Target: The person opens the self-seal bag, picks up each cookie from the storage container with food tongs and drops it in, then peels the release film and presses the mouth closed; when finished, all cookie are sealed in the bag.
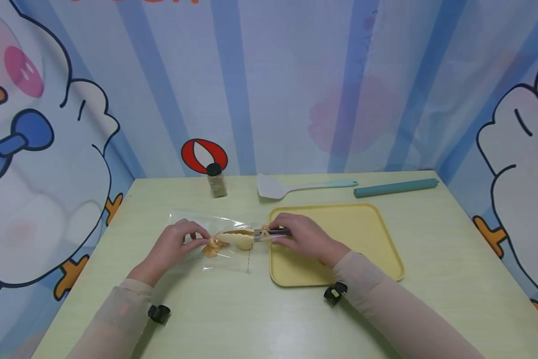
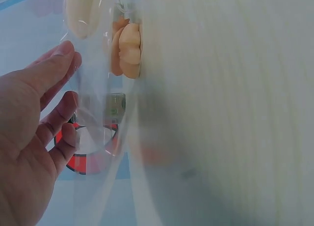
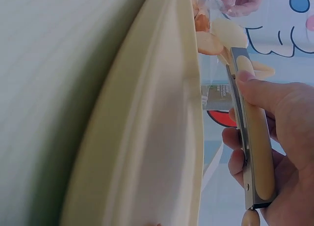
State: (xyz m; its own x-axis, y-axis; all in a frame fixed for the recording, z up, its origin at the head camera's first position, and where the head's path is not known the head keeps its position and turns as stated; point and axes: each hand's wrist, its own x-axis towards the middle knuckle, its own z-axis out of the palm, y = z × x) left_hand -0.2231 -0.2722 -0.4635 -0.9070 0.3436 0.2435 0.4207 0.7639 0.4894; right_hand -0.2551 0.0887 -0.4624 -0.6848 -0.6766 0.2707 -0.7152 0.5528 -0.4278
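A clear plastic bag (image 1: 233, 263) lies at the middle left of the table. Its upper edge is pinched between the thumb and fingers of my left hand (image 1: 174, 245). Orange-brown, lobed pieces of food (image 1: 212, 248) show through the film, and a pale yellow rounded piece (image 1: 244, 246) sits to their right. My right hand (image 1: 304, 235) grips metal tongs (image 1: 235, 237) with cream tips. Those tips point left, over or inside the bag, close to the food; whether they hold a piece cannot be told. The right wrist view shows the tongs' cream handle (image 3: 257, 147) along my palm.
A yellow tray (image 1: 341, 213) lies under my right hand and forearm, which hide part of it. Behind stand a black-capped seasoning jar (image 1: 217, 182), a spatula (image 1: 271, 187) lying flat, and a blue-green stick (image 1: 396, 188). A printed curtain (image 1: 278, 89) hangs along the table's back edge.
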